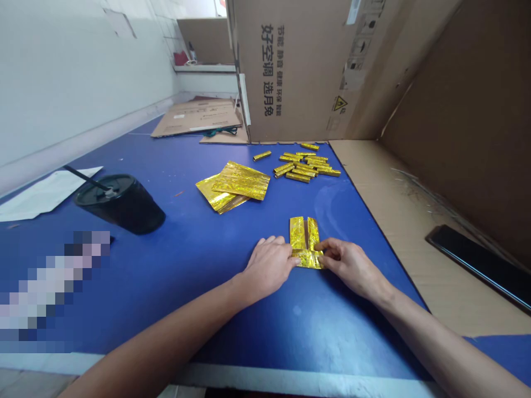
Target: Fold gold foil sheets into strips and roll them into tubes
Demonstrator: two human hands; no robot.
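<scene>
Folded gold sheet (297, 235) lies right of loose sheet stack (244, 182), nearer wearer. Left hand (270, 263) grips lower fold's left end; right hand (352, 266) grips right end. Advisable: align flap edges, press crease evenly.

Fingers (333, 242) touch gold paper (307, 258); blue table (207, 260) beneath.

Shows bare left forearm (178, 329), bare right forearm (443, 337); narrows at wrists (240, 287), ends in bare left hand (269, 265), right hand (353, 266).
</scene>
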